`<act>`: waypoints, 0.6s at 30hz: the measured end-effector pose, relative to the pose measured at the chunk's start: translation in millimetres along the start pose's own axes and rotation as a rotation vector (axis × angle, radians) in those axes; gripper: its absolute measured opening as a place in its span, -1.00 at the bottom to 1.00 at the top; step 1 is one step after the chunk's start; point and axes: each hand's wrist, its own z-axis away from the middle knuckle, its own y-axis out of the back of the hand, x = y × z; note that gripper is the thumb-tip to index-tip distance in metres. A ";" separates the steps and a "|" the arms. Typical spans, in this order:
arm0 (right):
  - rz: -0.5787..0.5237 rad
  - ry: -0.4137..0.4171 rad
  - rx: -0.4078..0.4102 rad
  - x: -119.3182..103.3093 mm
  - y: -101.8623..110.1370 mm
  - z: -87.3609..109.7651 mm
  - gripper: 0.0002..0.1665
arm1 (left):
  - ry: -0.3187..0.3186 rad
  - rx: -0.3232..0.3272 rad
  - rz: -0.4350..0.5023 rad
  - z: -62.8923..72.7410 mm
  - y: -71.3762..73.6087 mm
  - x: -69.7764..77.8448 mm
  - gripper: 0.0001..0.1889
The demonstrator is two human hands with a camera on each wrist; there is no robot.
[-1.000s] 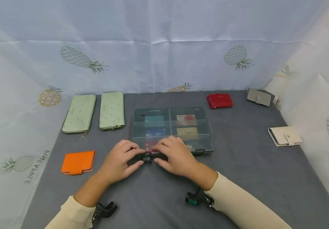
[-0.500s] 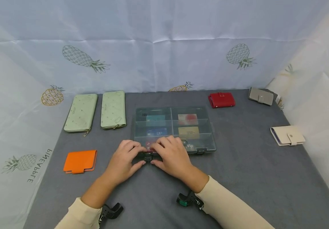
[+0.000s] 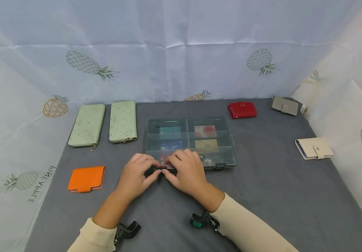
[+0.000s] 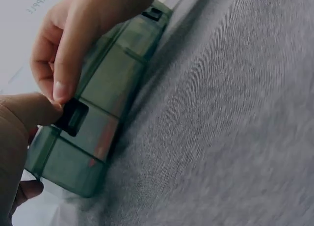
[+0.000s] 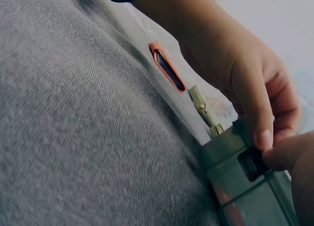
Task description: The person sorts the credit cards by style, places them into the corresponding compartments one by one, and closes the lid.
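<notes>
A clear smoky-green plastic compartment box point(image 3: 232, 163) lies on the table with its lid down. Through the lid several cards show, among them a blue card point(image 3: 171, 145) and a gold card point(image 3: 206, 146). My left hand point(image 3: 136, 175) and right hand point(image 3: 188, 172) meet at the box's front left. Their fingers bend over the lid edge, and both thumbs press at the dark latch point(image 4: 73, 119), pinching the edge there. In the right wrist view the latch point(image 5: 251, 164) stands against the front wall, partly covered by the thumbs. A second latch point(image 3: 220, 166) sits farther right.
Two pale green wallets, one point(image 3: 87, 125) beside another point(image 3: 123, 121), lie back left, with an orange card holder point(image 3: 86, 179) nearer. Toward the right are a red wallet point(image 3: 242, 110), a grey one point(image 3: 285, 106) and a cream one point(image 3: 314, 148). A pineapple-print cloth point(image 3: 155, 73) hangs behind.
Both thumbs have come up and inward, meeting over the left latch, which stuck out in view before. The forearms have drawn closer together. The box has stayed in place.
</notes>
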 end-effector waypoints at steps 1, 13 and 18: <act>-0.015 -0.003 -0.006 0.2 1.3 0.7 -0.70 | 0.011 0.002 -0.015 0.0 -0.6 2.6 -0.84; -0.323 -0.007 0.029 53.9 68.6 38.7 -0.65 | -0.127 -0.034 -0.021 -38.9 -45.3 76.4 -0.77; -0.248 -0.021 0.027 97.3 90.3 67.7 -0.64 | -0.180 -0.126 -0.042 -58.6 -72.6 99.1 -0.62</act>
